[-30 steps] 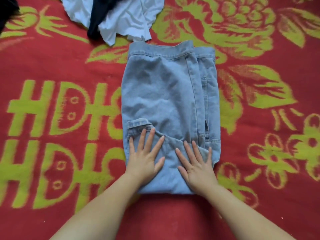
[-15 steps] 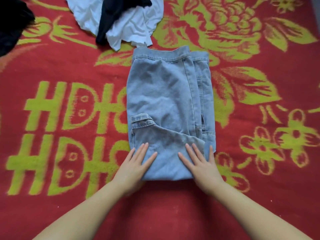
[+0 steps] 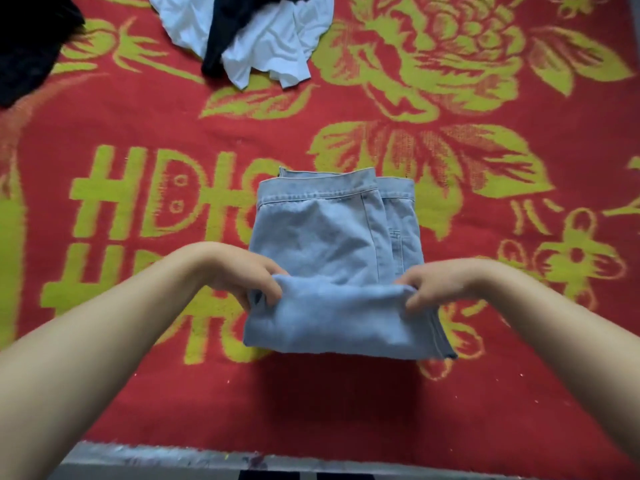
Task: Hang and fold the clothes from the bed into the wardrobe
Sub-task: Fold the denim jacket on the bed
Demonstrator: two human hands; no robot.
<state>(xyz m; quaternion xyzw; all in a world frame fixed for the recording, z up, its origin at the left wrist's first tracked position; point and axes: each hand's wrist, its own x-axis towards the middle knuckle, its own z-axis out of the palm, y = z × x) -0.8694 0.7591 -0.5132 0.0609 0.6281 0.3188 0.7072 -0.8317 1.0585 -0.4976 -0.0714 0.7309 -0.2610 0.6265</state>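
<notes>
Folded light blue jeans [image 3: 332,237] lie in the middle of the red bedspread [image 3: 346,403], waistband at the far end. Their near end is lifted and doubled over toward the waistband. My left hand [image 3: 249,277] grips the left corner of that raised fold, fingers curled round the denim. At the right corner my right hand [image 3: 427,285] pinches the fold in the same way. Both forearms reach in from the bottom corners of the view.
A crumpled white garment [image 3: 273,39] with a black piece [image 3: 228,29] lying over it sits at the far end of the bed. Another black garment [image 3: 27,46] lies at the top left. The bed's near edge [image 3: 173,459] runs along the bottom.
Both hands were pressing flat on the near end of the jeans. They have since slid to its corners, gripped them and lifted the near end into a fold toward the waistband.
</notes>
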